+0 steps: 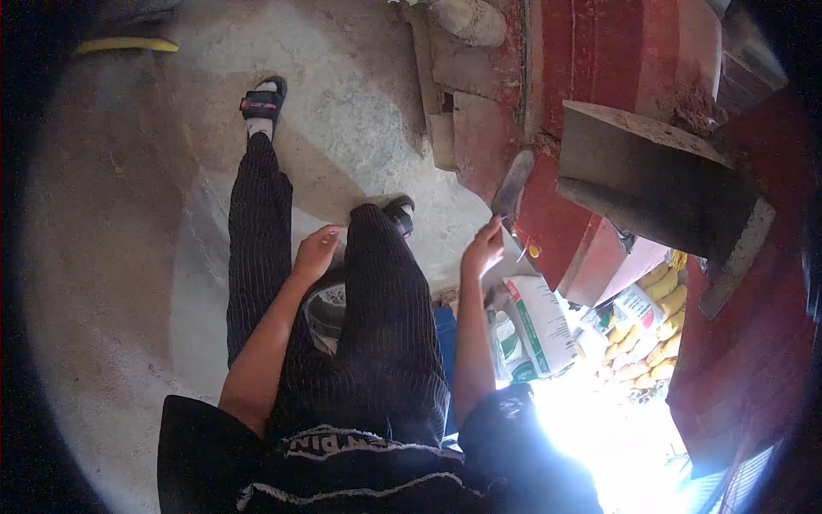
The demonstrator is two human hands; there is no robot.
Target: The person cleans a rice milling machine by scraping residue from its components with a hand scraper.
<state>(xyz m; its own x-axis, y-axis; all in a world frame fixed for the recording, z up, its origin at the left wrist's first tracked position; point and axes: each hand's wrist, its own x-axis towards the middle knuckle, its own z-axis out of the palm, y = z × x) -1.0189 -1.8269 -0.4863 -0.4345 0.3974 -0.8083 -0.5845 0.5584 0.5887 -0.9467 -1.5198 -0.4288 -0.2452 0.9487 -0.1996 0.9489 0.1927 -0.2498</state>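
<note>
My left hand (315, 250) is beside my left knee, over the striped black trousers and concrete floor. Its fingers are curled together, and anything between them is too small to make out. Further right, my right hand (485, 248) has its fingers pressed together at the lower end of a dark, blade-like object (515, 182). Whether it grips that object or something thin in front of it is unclear. A small yellow-orange item (534, 252) with red strands lies just right of this hand. A round container (326, 310) shows partly between my legs.
A red structure (565, 240) and a thick dark metal piece (651, 176) rise at the right. White printed sacks (541, 324) and stacked yellow objects (651, 343) are at lower right. A yellow curved object (128, 43) lies on the floor at upper left.
</note>
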